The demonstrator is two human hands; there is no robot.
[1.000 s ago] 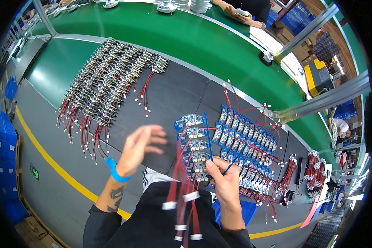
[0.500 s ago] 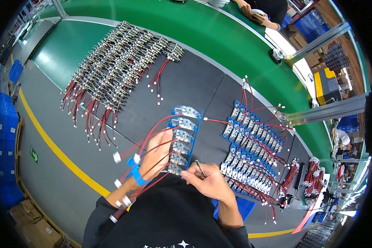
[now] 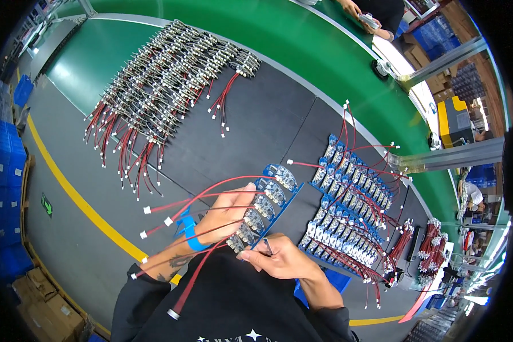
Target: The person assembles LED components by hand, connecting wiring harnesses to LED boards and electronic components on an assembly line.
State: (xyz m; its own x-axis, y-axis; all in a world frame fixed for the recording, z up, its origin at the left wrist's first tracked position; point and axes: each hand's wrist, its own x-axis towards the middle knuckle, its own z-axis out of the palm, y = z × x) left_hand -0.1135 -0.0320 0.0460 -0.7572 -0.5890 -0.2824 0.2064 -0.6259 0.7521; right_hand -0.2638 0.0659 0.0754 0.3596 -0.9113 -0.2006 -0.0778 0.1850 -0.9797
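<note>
My left hand (image 3: pixel 231 212) is closed on a panel of circuit boards (image 3: pixel 263 212), gripping it from its left side. The panel is a row of several small rounded boards along a blue edge strip, tilted with its top to the right. Red and black wires (image 3: pixel 198 191) with white plugs trail from the boards over my left wrist. My right hand (image 3: pixel 280 259) is closed at the panel's lower end, its thumb against the lowest board. From its curled fingers sticks a slim dark tool (image 3: pixel 267 246); its kind is mostly hidden.
More blue board panels (image 3: pixel 347 199) with wires lie on the dark mat (image 3: pixel 262 122) at right, beside wire bundles (image 3: pixel 433 245). A large group of wired boards (image 3: pixel 165 85) covers the left. Beyond the green belt (image 3: pixel 290 43) are a co-worker's hands (image 3: pixel 367 20). A blue bin (image 3: pixel 330 285) is below.
The panel has shifted right and down and tilted clockwise in my left hand. Its wires have swung out to the left. My right hand has moved slightly down, staying at the panel's lower end.
</note>
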